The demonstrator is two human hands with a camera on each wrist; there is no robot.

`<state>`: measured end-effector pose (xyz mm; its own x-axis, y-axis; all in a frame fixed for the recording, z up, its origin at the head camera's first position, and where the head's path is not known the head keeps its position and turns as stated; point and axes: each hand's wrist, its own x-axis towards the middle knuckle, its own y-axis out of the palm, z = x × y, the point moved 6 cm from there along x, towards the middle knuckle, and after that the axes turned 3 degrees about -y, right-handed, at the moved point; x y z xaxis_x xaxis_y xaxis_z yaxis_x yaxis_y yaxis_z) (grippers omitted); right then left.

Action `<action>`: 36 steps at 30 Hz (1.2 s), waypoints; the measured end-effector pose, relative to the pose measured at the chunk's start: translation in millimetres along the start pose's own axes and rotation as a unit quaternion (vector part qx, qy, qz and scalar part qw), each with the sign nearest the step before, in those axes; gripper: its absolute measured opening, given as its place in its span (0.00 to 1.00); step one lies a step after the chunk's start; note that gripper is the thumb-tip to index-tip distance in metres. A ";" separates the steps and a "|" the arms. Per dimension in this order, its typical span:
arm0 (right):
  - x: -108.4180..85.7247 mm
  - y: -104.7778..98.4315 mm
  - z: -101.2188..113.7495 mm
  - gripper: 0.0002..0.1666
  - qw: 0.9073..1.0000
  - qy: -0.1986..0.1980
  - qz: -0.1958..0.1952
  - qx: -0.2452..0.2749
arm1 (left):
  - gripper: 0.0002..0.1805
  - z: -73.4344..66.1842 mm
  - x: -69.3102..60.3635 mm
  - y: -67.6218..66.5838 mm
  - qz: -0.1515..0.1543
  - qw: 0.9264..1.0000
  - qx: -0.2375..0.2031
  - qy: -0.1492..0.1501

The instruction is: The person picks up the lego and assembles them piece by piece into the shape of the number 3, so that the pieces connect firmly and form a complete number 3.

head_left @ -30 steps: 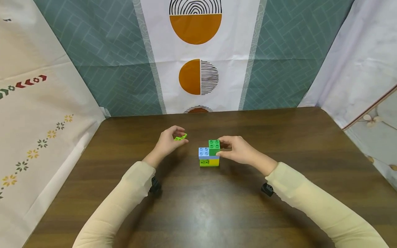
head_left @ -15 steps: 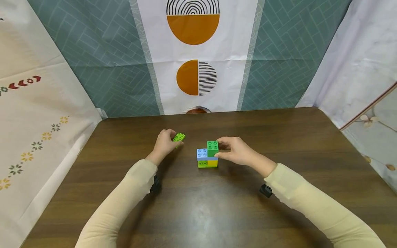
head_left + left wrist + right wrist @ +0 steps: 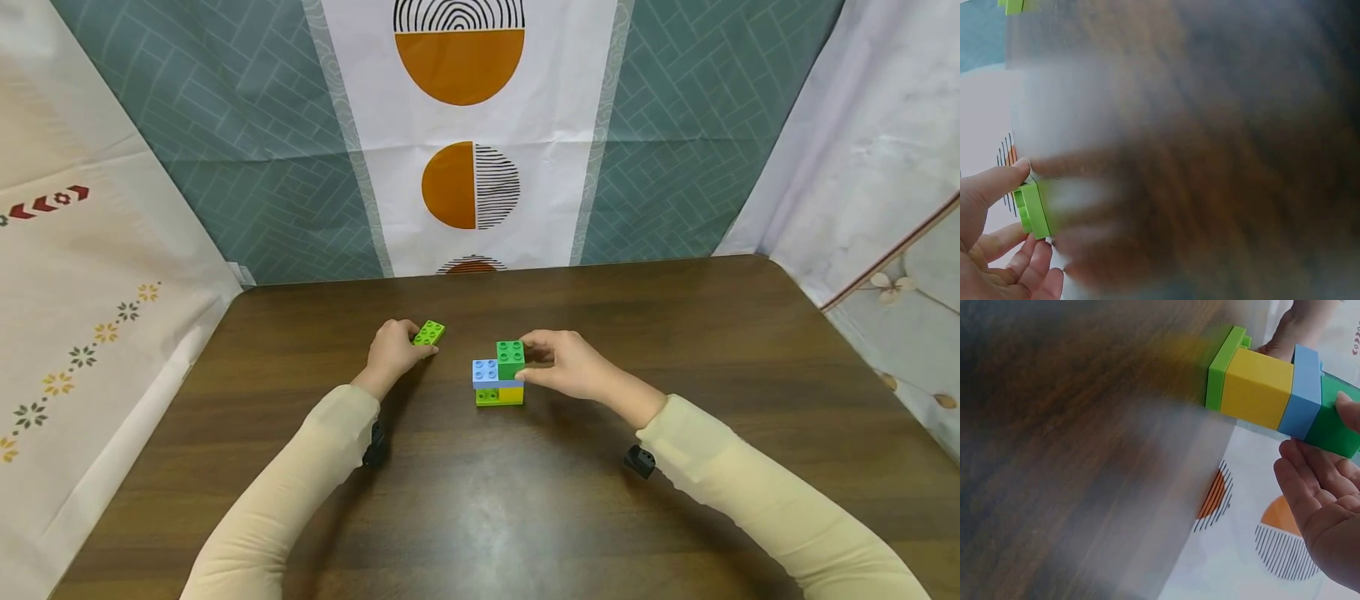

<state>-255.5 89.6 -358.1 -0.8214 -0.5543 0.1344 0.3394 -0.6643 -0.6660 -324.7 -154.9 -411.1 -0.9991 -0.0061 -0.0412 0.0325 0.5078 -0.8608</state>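
My left hand (image 3: 390, 352) pinches a flat lime-green toy building brick (image 3: 429, 332) between thumb and fingers, low over or on the table. In the left wrist view that brick (image 3: 1036, 211) is seen edge-on against its shiny reflection. To the right stands a small stack. A lime-green plate (image 3: 1215, 387) forms its base, with a yellow block (image 3: 1257, 389) on it, then a light blue brick (image 3: 484, 372), and a dark green block (image 3: 511, 357) at the top right. My right hand (image 3: 566, 362) holds the dark green block from the right side, thumb in front.
A brown wooden table (image 3: 480, 500) carries everything. Patterned cloth (image 3: 472, 150) hangs behind the table's far edge, with pale cloths (image 3: 105, 275) at the sides. A black wrist camera (image 3: 640, 461) sits under the right cuff.
My left hand has moved slightly left and toward me with the lime-green brick, whose studs now show more fully. My right hand keeps its hold on the stack; the view has shifted slightly.
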 end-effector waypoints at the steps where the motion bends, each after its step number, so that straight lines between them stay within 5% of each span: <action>1: -0.1 -0.1 -0.3 0.24 1.000 0.005 0.000 0.002 | 0.25 -0.1 -0.6 0.1 0.000 1.000 -0.001 0.001; 16: -3.7 2.3 -2.7 0.24 1.000 0.026 0.000 0.009 | 0.25 -2.3 -8.5 0.0 0.001 1.000 0.003 0.027; 26: 0.4 3.2 -4.2 0.25 1.000 0.015 0.002 0.007 | 0.24 -11.6 -18.3 -1.4 0.000 0.997 -0.011 0.083; 36: 2.8 2.1 -6.1 0.25 1.000 0.018 -0.003 0.020 | 0.22 -22.6 -26.5 -17.8 -0.031 0.987 -0.059 0.143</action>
<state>-259.8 89.7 -363.7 -0.8387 -0.5331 0.1113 0.3526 -0.6874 -0.6349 -299.4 -144.3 -383.2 -0.9661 0.1945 0.1699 -0.0162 0.6108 -0.7916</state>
